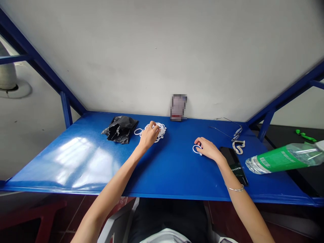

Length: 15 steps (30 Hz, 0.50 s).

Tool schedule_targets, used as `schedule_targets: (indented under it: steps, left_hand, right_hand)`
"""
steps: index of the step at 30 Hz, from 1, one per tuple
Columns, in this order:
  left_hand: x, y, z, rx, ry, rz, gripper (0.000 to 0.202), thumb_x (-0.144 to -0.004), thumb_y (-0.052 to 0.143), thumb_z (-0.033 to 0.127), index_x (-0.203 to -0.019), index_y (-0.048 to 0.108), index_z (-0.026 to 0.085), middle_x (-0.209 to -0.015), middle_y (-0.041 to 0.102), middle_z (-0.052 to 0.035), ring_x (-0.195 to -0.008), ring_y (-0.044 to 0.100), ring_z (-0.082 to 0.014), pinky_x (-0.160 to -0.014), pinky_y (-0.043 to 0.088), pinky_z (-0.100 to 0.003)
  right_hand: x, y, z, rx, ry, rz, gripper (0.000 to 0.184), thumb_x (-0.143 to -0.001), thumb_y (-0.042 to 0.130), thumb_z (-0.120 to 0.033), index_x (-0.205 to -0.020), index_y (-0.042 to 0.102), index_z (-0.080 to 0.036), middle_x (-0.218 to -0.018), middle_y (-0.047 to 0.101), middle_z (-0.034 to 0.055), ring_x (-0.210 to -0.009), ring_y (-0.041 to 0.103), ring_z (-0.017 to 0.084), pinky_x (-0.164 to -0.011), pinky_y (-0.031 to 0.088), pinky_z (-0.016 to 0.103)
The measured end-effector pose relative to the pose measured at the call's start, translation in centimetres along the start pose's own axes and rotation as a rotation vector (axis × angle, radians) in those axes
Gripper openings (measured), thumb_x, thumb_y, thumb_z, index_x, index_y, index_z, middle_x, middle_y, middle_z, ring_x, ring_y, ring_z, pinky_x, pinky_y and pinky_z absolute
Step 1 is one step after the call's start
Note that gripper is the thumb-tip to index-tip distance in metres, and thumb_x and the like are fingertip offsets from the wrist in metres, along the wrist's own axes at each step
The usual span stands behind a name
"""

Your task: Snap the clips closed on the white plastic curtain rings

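On my blue bench [76,158], left fingers [154,128] grasp piled white plastic rings [162,130] beside a crumpled black bag [120,129], right fingers [202,140] pinch one white ring [195,149].

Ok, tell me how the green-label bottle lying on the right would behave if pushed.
The bottle lies on its side and looks round, so it would probably roll. Its clear plastic looks thin, so likely light and easily dented.

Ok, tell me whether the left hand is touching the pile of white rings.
Touching. In the head view the left hand has its fingertips on the pile of white rings.
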<state>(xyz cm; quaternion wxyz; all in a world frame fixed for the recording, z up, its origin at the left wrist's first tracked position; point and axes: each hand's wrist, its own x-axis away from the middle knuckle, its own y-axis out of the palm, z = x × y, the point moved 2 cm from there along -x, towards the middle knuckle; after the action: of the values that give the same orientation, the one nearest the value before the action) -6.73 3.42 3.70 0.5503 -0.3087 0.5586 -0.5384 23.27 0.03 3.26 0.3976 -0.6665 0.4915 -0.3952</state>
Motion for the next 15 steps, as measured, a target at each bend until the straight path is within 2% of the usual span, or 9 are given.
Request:
schedule_targets:
  steps: [3, 7, 12, 15]
  left_hand:
    - [0.0, 0.0, -0.1, 0.0, 0.012, 0.0, 0.027, -0.099, 0.04, 0.034, -0.105, 0.061, 0.019, -0.118, 0.054, -0.0082, -0.074, 0.06, -0.0155, -0.054, 0.034, -0.025]
    - [0.1, -0.3, 0.1, -0.028, 0.017, 0.007, 0.028, -0.099, 0.04, 0.036, -0.107, 0.06, 0.019, -0.118, 0.054, -0.0091, -0.076, 0.061, -0.0169, -0.053, 0.035, -0.026]
    - [0.1, -0.5, 0.5, -0.059, 0.026, 0.054, 0.031, -0.099, 0.038, 0.037, -0.107, 0.061, 0.017, -0.119, 0.055, -0.0122, -0.082, 0.061, -0.0197, -0.053, 0.037, -0.026]
    - [0.4, -0.4, 1.1, 0.037, 0.112, 0.106, 0.03, -0.099, 0.039, 0.036, -0.106, 0.061, 0.018, -0.116, 0.057, -0.0121, -0.086, 0.062, -0.0193, -0.058, 0.043, -0.026]
  right_hand:
    - [-0.2, 0.3, 0.0, 0.023, 0.031, 0.004, 0.015, -0.083, 0.049, -0.016, -0.093, 0.059, -0.022, -0.091, 0.063, 0.0028, -0.071, 0.059, 0.015, -0.059, 0.039, 0.027]
    - [-0.4, 0.5, -0.4, -0.02, 0.018, 0.015, 0.013, -0.082, 0.048, -0.013, -0.087, 0.058, -0.021, -0.084, 0.063, 0.0019, -0.069, 0.059, 0.014, -0.06, 0.04, 0.026]
    - [-0.3, 0.9, -1.4, -0.298, -0.017, 0.048, 0.01, -0.081, 0.054, -0.022, -0.09, 0.057, -0.022, -0.082, 0.063, 0.0003, -0.07, 0.06, 0.014, -0.065, 0.046, 0.026]
    - [-0.2, 1.4, -2.1, -0.49, -0.051, 0.065, 0.012, -0.081, 0.056, -0.031, -0.09, 0.053, -0.022, -0.08, 0.061, -0.001, -0.067, 0.061, 0.013, -0.062, 0.048, 0.027]
